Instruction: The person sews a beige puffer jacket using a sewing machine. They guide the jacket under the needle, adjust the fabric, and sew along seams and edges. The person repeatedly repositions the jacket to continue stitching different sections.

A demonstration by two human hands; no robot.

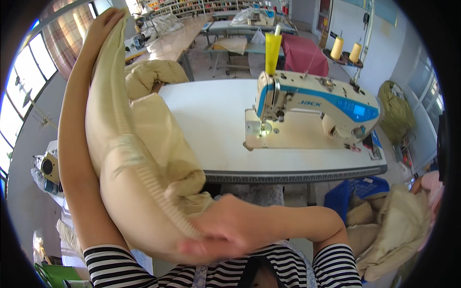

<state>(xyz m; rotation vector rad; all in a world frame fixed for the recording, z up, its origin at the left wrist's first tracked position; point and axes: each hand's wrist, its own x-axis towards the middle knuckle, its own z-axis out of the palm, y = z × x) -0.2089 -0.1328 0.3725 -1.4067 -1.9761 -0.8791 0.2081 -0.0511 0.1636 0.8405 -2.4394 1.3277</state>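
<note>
A puffy beige garment (139, 201) with a ribbed band stretches between my hands across the left side. My left hand (108, 23) is raised far up at the upper left, its fingers closed over the garment's far end. Close to my body, my right hand (230, 228) grips the near end of the ribbed band; motion blurs its fingers. More beige cloth hangs over the left part of the white sewing table (206, 110). To the right on that table stands a white and blue sewing machine (317, 98), its needle area lit.
Two cream thread cones (337, 48) stand on a holder behind the machine. At the lower right, a blue crate (336, 197) sits beside a pile of beige garments (398, 228), near another person's arm (427, 185). A maroon cloth (305, 53) covers a table farther back.
</note>
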